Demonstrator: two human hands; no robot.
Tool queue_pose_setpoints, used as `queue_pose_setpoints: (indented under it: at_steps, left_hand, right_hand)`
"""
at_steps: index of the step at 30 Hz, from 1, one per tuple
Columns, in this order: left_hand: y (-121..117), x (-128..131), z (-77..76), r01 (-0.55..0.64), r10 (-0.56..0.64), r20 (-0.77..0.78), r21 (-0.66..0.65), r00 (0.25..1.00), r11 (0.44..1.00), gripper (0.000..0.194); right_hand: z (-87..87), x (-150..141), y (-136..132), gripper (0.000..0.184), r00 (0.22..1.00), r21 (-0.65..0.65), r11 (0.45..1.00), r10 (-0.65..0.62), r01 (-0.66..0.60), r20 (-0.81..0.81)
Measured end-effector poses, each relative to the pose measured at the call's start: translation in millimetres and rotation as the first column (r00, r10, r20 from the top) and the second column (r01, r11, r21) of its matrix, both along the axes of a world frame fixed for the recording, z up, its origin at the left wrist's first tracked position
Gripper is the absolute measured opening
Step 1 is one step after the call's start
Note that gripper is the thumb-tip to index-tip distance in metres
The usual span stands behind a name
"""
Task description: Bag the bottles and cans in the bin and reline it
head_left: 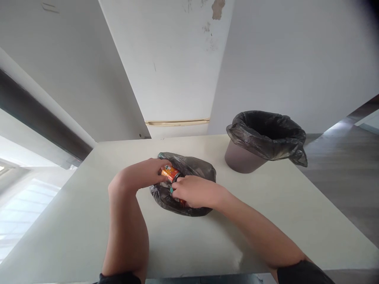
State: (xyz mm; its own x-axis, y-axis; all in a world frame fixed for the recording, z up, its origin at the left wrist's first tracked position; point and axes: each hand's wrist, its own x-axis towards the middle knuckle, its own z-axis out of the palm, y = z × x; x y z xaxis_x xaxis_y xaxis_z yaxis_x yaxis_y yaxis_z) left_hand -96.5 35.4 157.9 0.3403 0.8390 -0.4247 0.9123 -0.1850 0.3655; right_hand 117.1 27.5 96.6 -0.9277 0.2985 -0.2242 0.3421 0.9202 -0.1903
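A dark translucent plastic bag (204, 169) lies opened out on the table. My left hand (154, 170) reaches over it from the left, its fingers closed round a small orange can (170, 172) with a dark end. The can is tilted, that dark end pointing toward my right hand. Inside the bag's mouth, my right hand (194, 191) has its fingers curled together beside the can. A bit of green shows at its fingertips and something orange-red below them. What the right hand grips is mostly hidden.
A brownish bin (242, 157) with a black liner (266, 146) folded over its rim stands at the table's back right. The pale table (118, 244) reaches to a white fridge (174, 71) behind. Grey wooden floor (349, 169) lies beyond the right edge.
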Motion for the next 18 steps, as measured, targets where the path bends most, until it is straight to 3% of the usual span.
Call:
queue_pose_setpoints:
  at_steps: [5, 10, 14, 18]
  left_hand:
    - [0, 0, 0.1, 0.039, -0.039, 0.013, 0.026, 0.999, 0.999, 0.042]
    - [-1, 3, 1.3, 0.042, -0.042, 0.015, 0.028, 0.999, 0.999, 0.04]
    - [-4, 7, 5.0, 0.057, -0.059, 0.049, 0.038, 0.997, 0.998, 0.036]
    - [-9, 5, 8.8, 0.077, -0.087, 0.101, 0.097, 0.991, 0.992, 0.034]
  right_hand:
    - [-18.8, -8, -6, 0.013, 0.991, 0.045, 0.997, -0.064, 0.059, 0.119]
    - [-20.3, -13, -10, 0.014, 0.98, 0.019, 0.996, -0.086, 0.084, 0.18]
    - [-2.3, 1, -7, 0.016, 0.985, 0.018, 0.997, -0.075, 0.073, 0.156]
    - [34.4, 33, -6, 0.034, 0.975, -0.021, 0.984, -0.177, 0.176, -0.138]
